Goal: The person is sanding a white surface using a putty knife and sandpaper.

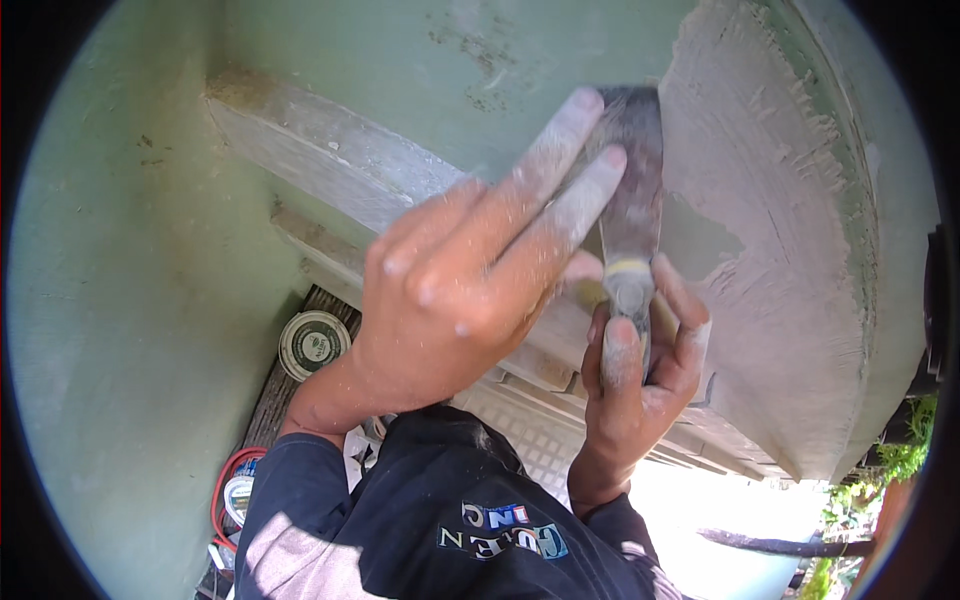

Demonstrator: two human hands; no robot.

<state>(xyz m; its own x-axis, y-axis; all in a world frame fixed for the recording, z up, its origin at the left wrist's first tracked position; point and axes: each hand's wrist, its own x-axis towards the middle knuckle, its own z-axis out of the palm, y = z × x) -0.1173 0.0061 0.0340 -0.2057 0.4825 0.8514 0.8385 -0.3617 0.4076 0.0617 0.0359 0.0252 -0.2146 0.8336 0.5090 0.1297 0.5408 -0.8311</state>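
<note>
My right hand (643,375) is closed around the handle of a putty knife (635,185), whose broad, smeared metal blade points up. My left hand (455,265) reaches across from the left, two whitened fingers stretched out along the blade's left edge; the other fingers are partly hidden. Behind the blade, to its right, grey-white putty (770,200) coats part of the pale green wall (390,50) in streaks with a ragged edge. A patch of bare green shows inside the coating beside the knife. White dust covers both hands.
A pale ledge (340,140) juts from the wall at upper left. Below it, a round tub (314,345) with a green and white top stands on a dark wooden board. A red cable (222,495) curls lower left. Green plants (910,440) show at the far right.
</note>
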